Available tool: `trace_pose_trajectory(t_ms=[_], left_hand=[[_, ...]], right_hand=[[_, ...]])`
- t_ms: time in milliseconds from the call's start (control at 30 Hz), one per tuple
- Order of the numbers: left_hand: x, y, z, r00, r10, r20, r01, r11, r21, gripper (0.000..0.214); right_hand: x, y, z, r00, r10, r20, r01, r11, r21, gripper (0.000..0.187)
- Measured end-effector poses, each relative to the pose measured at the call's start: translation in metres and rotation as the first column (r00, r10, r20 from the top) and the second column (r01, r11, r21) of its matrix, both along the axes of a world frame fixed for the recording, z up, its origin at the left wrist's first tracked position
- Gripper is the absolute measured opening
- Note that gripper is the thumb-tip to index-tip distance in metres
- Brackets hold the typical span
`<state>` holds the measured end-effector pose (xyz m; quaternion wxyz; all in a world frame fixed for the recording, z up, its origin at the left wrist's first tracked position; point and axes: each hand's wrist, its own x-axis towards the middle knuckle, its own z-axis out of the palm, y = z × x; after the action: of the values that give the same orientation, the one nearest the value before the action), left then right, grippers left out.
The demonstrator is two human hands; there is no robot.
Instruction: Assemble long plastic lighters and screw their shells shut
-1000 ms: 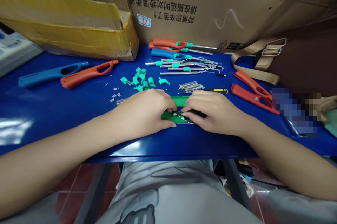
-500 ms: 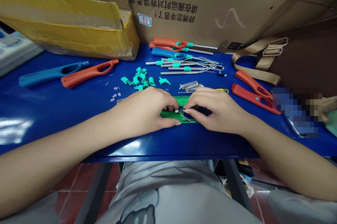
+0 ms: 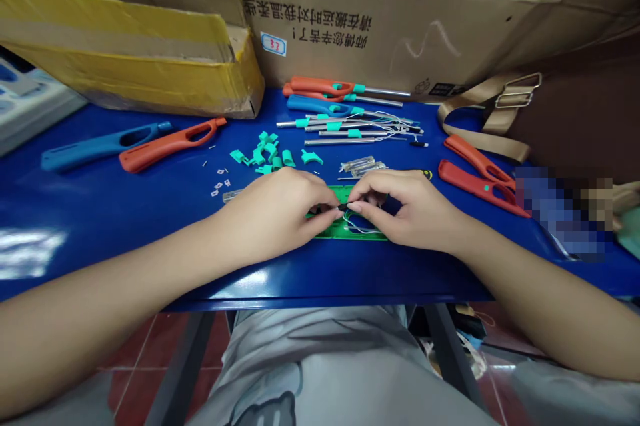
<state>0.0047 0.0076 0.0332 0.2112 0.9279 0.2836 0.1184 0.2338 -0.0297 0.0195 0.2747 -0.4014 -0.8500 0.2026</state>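
Between my two hands is a small black igniter piece with thin white wires, pinched from both sides. My left hand has its thumb and forefinger closed on the left end. From the other side, the thumb and forefinger of my right hand grip it. Beneath them on the table lie green lighter casing halves; my hands cover much of them. A white wire loops over the lower half, beside a metal rod.
Behind my hands lie teal clips, metal lighter tubes with wires, and clear plastic pieces. Orange and blue casings rest at left, red casings at right. Cardboard boxes stand along the back.
My left thumb has risen and closed with the forefinger onto the black piece, hiding its white end. My right hand keeps its pinch. The view has shifted slightly.
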Motion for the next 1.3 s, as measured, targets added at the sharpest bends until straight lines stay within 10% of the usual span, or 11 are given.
trace_pose_trajectory(t_ms=[1300], left_hand=[[0.002,0.0,0.001,0.99,0.09,0.112,-0.092,0.996,0.01,0.019]], right_hand=[[-0.006,-0.006,-0.002,0.993,-0.112,0.033,0.112,0.994,0.0,0.017]])
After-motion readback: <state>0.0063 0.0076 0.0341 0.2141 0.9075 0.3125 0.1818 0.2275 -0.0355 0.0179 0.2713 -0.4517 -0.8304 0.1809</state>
